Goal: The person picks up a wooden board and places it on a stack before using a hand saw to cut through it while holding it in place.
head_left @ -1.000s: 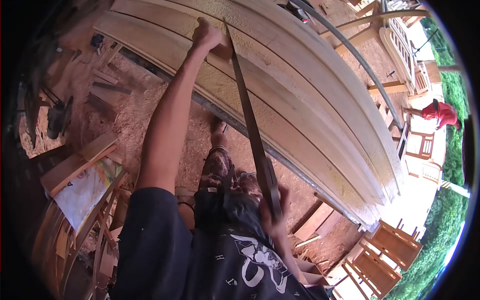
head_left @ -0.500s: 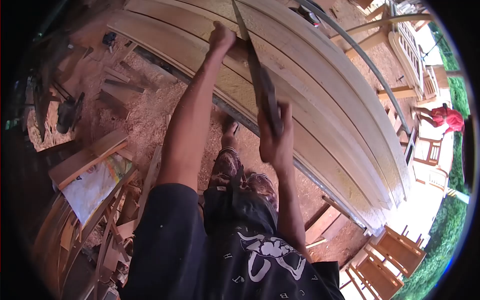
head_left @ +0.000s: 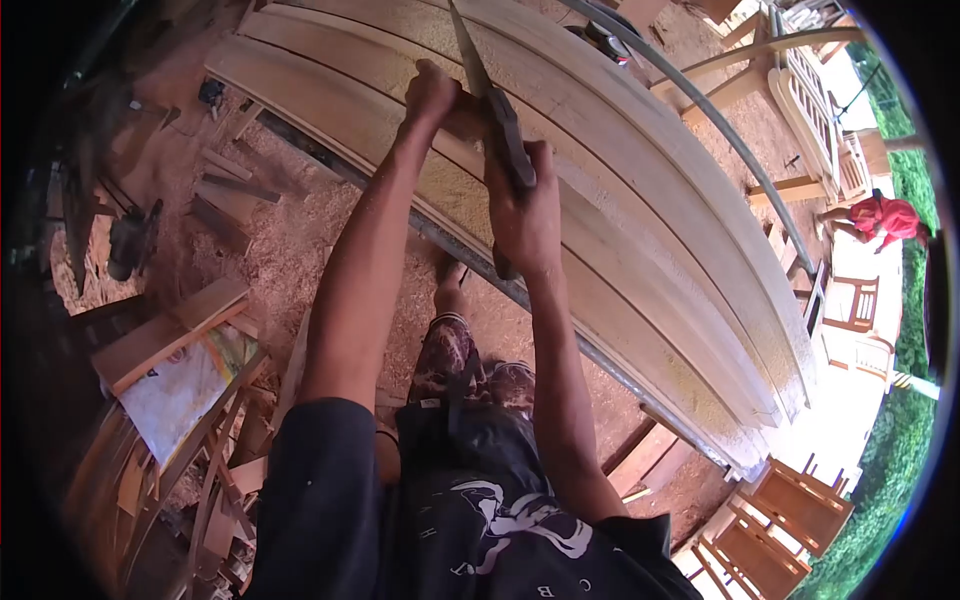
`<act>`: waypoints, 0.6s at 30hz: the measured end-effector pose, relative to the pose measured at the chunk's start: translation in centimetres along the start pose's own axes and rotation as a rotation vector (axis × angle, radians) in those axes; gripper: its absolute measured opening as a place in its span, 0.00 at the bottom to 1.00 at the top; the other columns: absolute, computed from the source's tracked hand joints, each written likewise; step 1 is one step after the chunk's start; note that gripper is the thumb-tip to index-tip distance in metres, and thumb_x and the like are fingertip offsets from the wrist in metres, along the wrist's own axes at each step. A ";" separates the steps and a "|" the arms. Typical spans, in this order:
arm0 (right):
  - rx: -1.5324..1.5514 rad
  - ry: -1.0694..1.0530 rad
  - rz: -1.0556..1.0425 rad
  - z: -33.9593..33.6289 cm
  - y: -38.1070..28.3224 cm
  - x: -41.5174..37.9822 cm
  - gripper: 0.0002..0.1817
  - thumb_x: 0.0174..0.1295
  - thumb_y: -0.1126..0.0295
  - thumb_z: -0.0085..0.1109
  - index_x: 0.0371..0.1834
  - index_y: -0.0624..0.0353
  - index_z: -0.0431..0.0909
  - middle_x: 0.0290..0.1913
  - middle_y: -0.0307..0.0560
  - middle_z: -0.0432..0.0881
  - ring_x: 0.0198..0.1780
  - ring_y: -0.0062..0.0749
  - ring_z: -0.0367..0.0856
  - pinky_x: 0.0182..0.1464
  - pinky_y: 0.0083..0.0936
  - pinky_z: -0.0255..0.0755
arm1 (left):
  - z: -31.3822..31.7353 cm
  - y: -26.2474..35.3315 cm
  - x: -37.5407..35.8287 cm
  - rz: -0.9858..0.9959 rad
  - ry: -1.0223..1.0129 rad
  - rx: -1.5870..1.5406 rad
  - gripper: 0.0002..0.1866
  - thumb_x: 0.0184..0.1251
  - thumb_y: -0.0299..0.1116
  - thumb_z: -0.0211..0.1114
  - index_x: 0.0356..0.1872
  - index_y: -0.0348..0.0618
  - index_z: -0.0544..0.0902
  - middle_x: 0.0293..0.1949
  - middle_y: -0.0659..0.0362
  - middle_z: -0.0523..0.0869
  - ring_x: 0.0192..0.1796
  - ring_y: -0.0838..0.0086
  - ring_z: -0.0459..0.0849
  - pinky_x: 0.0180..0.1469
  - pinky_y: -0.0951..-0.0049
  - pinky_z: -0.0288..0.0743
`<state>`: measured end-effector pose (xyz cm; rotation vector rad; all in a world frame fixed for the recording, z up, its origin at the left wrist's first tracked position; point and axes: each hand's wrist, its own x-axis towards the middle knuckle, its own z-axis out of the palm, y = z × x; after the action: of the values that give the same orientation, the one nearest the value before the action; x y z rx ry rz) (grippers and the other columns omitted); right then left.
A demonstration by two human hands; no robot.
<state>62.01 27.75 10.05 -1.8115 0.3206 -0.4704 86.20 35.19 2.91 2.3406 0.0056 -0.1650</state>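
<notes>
My right hand point(head_left: 527, 215) is wrapped round the handle of a handsaw point(head_left: 487, 85), whose blade points away toward the top of the view. Ahead and to the left, my left hand point(head_left: 433, 95) is closed on a short wooden piece point(head_left: 465, 120), which lies beside the saw blade. Below both hands, long curved wooden boards point(head_left: 620, 190) lie side by side, dusted with sawdust. The saw's contact with the wooden piece is hard to make out.
Wood scraps and a printed sack point(head_left: 175, 395) lie at the lower left. A curved metal bar point(head_left: 720, 110) arcs beyond the boards. Brown wooden chairs point(head_left: 800, 500) stand at the lower right. A person in red point(head_left: 885, 220) is at the far right.
My right hand and the saw have moved forward and slightly left, closer to my left hand. The whole view has shifted a little.
</notes>
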 end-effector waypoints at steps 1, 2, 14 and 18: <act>-0.018 -0.026 0.023 -0.1 -0.8 0.2 0.13 0.70 0.72 0.60 0.51 0.63 0.67 0.32 0.60 0.79 0.33 0.43 0.79 0.37 0.37 0.74 | -0.6 0.3 -0.1 -0.001 0.007 -0.051 0.27 0.67 0.34 0.58 0.63 0.28 0.66 0.56 0.26 0.81 0.61 0.36 0.81 0.64 0.47 0.76; -0.041 -0.049 0.066 -0.9 -0.9 -0.7 0.14 0.69 0.72 0.60 0.52 0.62 0.67 0.33 0.63 0.80 0.33 0.46 0.81 0.38 0.39 0.74 | -0.7 0.3 -0.9 -0.009 -0.004 -0.098 0.27 0.68 0.34 0.58 0.63 0.28 0.66 0.56 0.26 0.80 0.61 0.36 0.81 0.64 0.47 0.77; 0.001 -0.103 0.121 -6.5 2.0 -13.5 0.15 0.70 0.74 0.58 0.57 0.61 0.69 0.39 0.46 0.76 0.39 0.24 0.72 0.41 0.28 0.72 | 0.8 -0.7 -0.6 0.040 0.032 0.050 0.30 0.68 0.34 0.57 0.67 0.26 0.62 0.56 0.26 0.81 0.58 0.34 0.83 0.62 0.48 0.78; 0.024 -0.056 0.097 -2.8 -1.8 -1.1 0.13 0.70 0.70 0.61 0.50 0.62 0.69 0.30 0.55 0.80 0.30 0.37 0.78 0.34 0.35 0.73 | 0.5 -0.4 -0.1 0.018 0.089 0.054 0.32 0.66 0.34 0.58 0.68 0.27 0.63 0.56 0.26 0.81 0.60 0.36 0.82 0.63 0.49 0.77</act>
<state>59.73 26.38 12.27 -1.7737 0.3605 -0.3536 86.03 35.14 2.27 2.3999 0.0247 -0.0526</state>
